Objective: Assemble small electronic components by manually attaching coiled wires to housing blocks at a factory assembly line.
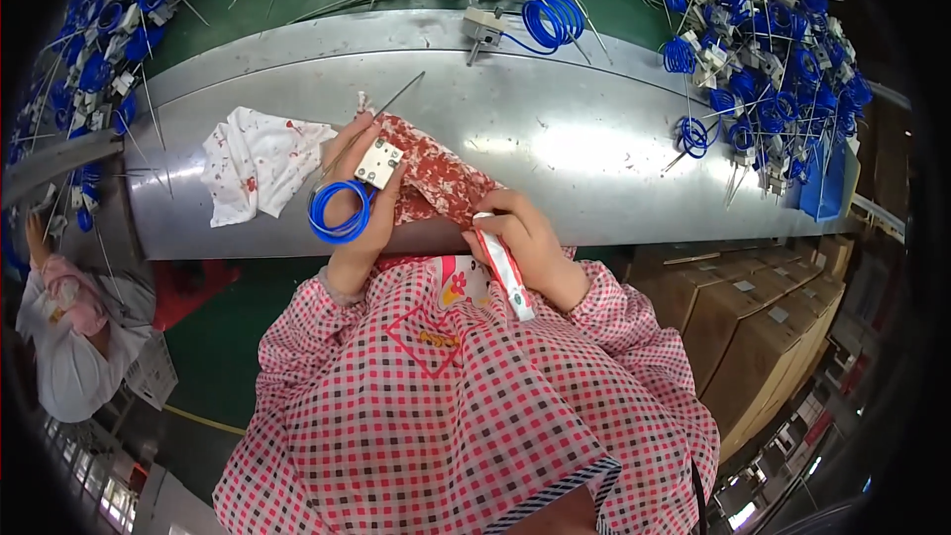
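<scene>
My left hand [362,223] is closed on a capillary thermostat [379,164], a cream block with small metal terminals. Its blue coil [340,213] hangs beside my fingers, and a thin metal rod [401,92] sticks out beyond them. In my right hand [528,246] is a white and red squeeze tube [506,272], its flat end toward me; its other end is hidden by my fingers. Between my hands lies a cloth [436,178] heavily stained red, partly behind the left hand. A white cloth [260,163] with red spots lies left of that hand.
Another thermostat [483,28] sits at the far edge of the metal table [575,139]. Piles of blue-coiled thermostats [763,69] stand at the right, left and back. Cardboard boxes [753,317] are at the lower right. A co-worker [74,337] is at the far left.
</scene>
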Tool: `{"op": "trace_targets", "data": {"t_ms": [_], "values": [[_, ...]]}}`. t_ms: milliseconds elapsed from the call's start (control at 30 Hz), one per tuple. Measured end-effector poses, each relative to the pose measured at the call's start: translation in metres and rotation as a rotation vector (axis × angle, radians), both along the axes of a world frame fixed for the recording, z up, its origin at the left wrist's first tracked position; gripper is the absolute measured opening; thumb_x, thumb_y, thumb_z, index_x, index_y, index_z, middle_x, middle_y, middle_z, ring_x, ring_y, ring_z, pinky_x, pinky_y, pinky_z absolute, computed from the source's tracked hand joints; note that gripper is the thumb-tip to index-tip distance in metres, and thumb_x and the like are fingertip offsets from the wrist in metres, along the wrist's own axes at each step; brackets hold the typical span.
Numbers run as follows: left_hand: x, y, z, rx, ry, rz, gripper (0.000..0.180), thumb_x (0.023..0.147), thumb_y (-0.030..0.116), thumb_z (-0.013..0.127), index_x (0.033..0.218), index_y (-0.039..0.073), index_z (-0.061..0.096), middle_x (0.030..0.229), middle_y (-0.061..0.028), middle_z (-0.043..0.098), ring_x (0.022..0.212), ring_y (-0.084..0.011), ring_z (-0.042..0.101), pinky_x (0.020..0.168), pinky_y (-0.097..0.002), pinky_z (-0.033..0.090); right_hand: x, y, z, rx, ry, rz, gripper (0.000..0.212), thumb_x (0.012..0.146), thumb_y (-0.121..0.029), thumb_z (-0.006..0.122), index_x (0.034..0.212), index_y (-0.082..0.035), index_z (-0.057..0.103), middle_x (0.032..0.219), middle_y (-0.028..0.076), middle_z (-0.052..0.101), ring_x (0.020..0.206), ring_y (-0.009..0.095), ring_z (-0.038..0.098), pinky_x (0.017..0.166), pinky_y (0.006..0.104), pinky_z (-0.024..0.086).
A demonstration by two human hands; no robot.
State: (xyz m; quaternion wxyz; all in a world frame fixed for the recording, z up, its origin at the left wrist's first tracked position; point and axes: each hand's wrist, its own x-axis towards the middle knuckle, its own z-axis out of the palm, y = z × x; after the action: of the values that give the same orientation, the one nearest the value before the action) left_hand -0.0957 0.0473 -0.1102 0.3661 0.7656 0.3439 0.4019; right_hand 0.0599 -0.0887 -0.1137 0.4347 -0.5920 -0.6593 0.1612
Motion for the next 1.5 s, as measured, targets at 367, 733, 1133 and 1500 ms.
{"op": "trace_targets", "data": {"t_ms": [367, 733, 1133, 1500], "values": [[0.006, 0.007, -0.002, -0.007, 0.006, 0.075, 0.039, 0.07, 0.002, 0.064, 0.108, 0.002, 0.054, 0.112, -0.0148, 0.053, 0.102, -0.0278, 0.051, 0.088, -0.0346, 0.039, 0.032, -0.01, 0.042, -0.335, 0.422, -0.061, 0.015, 0.072, -0.006, 0.063, 0.081, -0.002, 0.051, 0.078, 0.008, 0.053, 0.07, 0.019, 0.052, 0.064, 0.026, 0.042], [-0.002, -0.003, -0.002, -0.021, -0.101, 0.047, 0.043, 0.065, 0.0, 0.065, 0.106, 0.004, 0.054, 0.11, -0.0148, 0.053, 0.101, -0.0307, 0.052, 0.084, -0.0351, 0.04, 0.039, -0.038, 0.042, -0.4, 0.487, -0.288, 0.013, 0.075, -0.001, 0.061, 0.083, -0.001, 0.051, 0.077, 0.003, 0.053, 0.068, 0.007, 0.05, 0.062, 0.0199, 0.041], [0.044, 0.016, 0.085, 0.1, -0.317, -0.063, 0.046, 0.067, 0.001, 0.065, 0.11, 0.003, 0.05, 0.112, -0.0139, 0.049, 0.102, -0.0268, 0.048, 0.086, -0.0337, 0.037, 0.061, 0.041, 0.139, 0.534, 0.545, -0.551, 0.022, 0.085, -0.025, 0.047, 0.072, -0.008, 0.041, 0.061, 0.008, 0.051, 0.041, 0.009, 0.039, 0.037, 0.0192, 0.036], [0.085, -0.015, 0.134, 0.067, -0.552, -0.404, 0.054, 0.064, 0.002, 0.071, 0.113, 0.004, 0.048, 0.116, -0.0141, 0.044, 0.108, -0.0256, 0.045, 0.089, -0.0325, 0.038, 0.026, 0.08, 0.196, 1.113, 0.749, -0.219, 0.021, 0.088, -0.024, 0.033, 0.085, -0.003, 0.034, 0.05, 0.014, 0.048, 0.027, 0.01, 0.032, 0.026, 0.0212, 0.022]]}}
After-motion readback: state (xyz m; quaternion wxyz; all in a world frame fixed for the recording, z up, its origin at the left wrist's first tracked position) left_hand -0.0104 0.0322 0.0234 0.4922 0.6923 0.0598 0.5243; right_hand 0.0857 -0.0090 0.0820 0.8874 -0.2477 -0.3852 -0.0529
